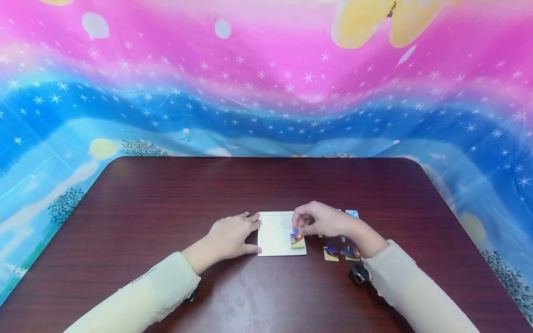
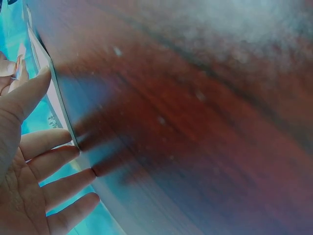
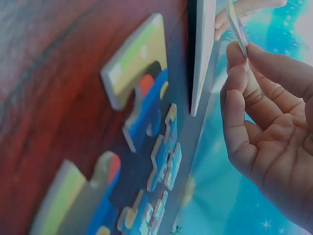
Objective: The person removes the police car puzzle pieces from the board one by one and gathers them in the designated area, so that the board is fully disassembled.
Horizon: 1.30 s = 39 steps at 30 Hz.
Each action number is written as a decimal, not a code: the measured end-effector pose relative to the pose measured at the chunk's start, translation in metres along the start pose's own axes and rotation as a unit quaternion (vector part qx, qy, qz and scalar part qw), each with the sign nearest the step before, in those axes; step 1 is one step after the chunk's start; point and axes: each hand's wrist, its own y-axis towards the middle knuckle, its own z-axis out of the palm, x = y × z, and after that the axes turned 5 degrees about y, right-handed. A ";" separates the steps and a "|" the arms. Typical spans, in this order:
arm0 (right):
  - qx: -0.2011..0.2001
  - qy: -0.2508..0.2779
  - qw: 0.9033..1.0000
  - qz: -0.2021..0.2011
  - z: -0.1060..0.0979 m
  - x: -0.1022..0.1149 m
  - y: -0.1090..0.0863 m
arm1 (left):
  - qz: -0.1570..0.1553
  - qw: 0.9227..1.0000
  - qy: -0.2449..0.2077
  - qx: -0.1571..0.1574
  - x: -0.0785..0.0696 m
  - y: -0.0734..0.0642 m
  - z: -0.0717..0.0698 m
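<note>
A pale square puzzle board (image 1: 274,235) lies on the dark wooden table. My right hand (image 1: 321,220) pinches a puzzle piece (image 1: 297,242) between thumb and fingertips over the board's right side; in the right wrist view the piece (image 3: 236,27) is seen nearly edge-on, tilted up. At the board's left edge rests my left hand (image 1: 232,237), its thumb and fingertips against the rim. The left wrist view shows that hand (image 2: 44,161) with its fingers spread and fairly straight, the thumb touching the board's edge (image 2: 57,98).
Several loose puzzle pieces lie right of the board, among them one with a yellow corner (image 3: 139,58) and another at the lower right (image 1: 352,253); the right forearm partly covers the group. A patterned pink and blue cloth (image 1: 266,92) hangs behind the table (image 1: 175,185).
</note>
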 end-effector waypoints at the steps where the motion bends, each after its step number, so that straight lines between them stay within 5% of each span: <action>1: -0.002 -0.002 1.000 -0.002 -0.001 0.000 -0.001 | 0.000 1.000 0.000 0.000 0.000 0.000 0.000; 26: -0.053 0.003 0.999 -0.009 -0.028 -0.013 -0.043 | 0.006 1.000 0.001 -0.002 0.002 -0.002 0.001; 39: -0.076 0.003 0.997 0.030 -0.036 -0.022 -0.068 | 0.010 1.000 -0.013 0.001 0.003 -0.004 0.001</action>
